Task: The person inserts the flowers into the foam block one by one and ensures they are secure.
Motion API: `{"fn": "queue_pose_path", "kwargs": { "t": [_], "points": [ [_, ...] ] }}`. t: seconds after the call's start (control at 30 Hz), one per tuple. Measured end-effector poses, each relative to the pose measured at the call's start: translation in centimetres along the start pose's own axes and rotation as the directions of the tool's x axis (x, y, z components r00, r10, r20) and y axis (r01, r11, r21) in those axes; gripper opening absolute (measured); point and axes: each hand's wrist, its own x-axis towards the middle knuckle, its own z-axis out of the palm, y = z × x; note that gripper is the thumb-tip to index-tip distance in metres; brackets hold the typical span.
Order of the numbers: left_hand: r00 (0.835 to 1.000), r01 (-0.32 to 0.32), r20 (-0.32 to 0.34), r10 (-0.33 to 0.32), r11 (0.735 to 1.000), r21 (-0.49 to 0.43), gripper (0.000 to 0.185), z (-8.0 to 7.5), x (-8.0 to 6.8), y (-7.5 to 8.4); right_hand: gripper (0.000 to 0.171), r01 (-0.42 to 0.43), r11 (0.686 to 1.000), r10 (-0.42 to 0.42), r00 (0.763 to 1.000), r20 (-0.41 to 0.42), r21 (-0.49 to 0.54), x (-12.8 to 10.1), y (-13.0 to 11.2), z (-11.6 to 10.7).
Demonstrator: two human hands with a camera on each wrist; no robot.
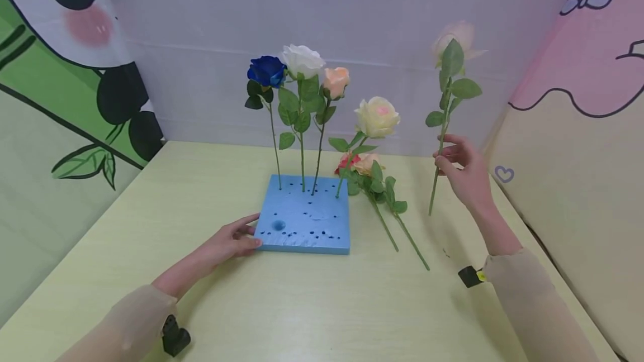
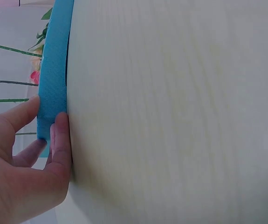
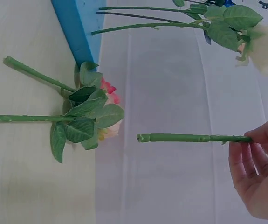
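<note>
A blue foam board (image 1: 307, 215) dotted with holes lies on the table. My left hand (image 1: 232, 240) holds it by its front left corner; in the left wrist view, thumb and fingertips touch the board's edge (image 2: 54, 79). A pale pink rose (image 1: 455, 41) is upright in the air to the right, its stem pinched between thumb and fingers of my right hand (image 1: 465, 169). The stem's lower end (image 3: 147, 137) hangs free above the table. Standing in the board are a blue rose (image 1: 268, 71), a white rose (image 1: 303, 61), a peach rose (image 1: 335, 81) and a leaning cream rose (image 1: 378, 118).
To the right of the board, a red flower (image 1: 346, 162) and a peach flower (image 1: 367, 163) lie on the table (image 1: 211, 306), stems toward me. A pale cloth (image 1: 211, 88) hangs behind. Cartoon-printed panels flank the table on the left (image 1: 60, 116) and right (image 1: 563, 155).
</note>
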Motion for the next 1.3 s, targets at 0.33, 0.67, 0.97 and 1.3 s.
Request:
{"fn": "queue_pose_path", "kwargs": {
  "t": [0.33, 0.67, 0.97, 1.3],
  "points": [
    [1.0, 0.006, -0.003, -0.006, 1.0, 0.005, 0.076, 0.0, 0.1, 0.0, 0.036, 0.094, 0.992, -0.085, 0.99, -0.112, 0.08, -0.6, -3.4, 0.0],
    [1.0, 0.012, -0.014, -0.012, 1.0, 0.029, 0.076, 0.0, 0.0, 0.2, 0.033, 0.25, 0.94, -0.226, 0.966, -0.126, 0.233, -2.2, -8.0, 1.4],
    [1.0, 0.016, -0.009, -0.015, 1.0, 0.021, 0.076, 0.0, 0.1, 0.0, 0.03, 0.233, 0.933, -0.23, 0.972, -0.044, 0.272, -3.3, -10.3, 4.8],
    [1.0, 0.02, -0.014, -0.02, 0.999, 0.034, 0.075, 0.0, 0.0, 0.1, 0.03, 0.206, 0.927, -0.24, 0.968, 0.074, 0.315, -3.3, -11.3, 10.6]
  ]
}}
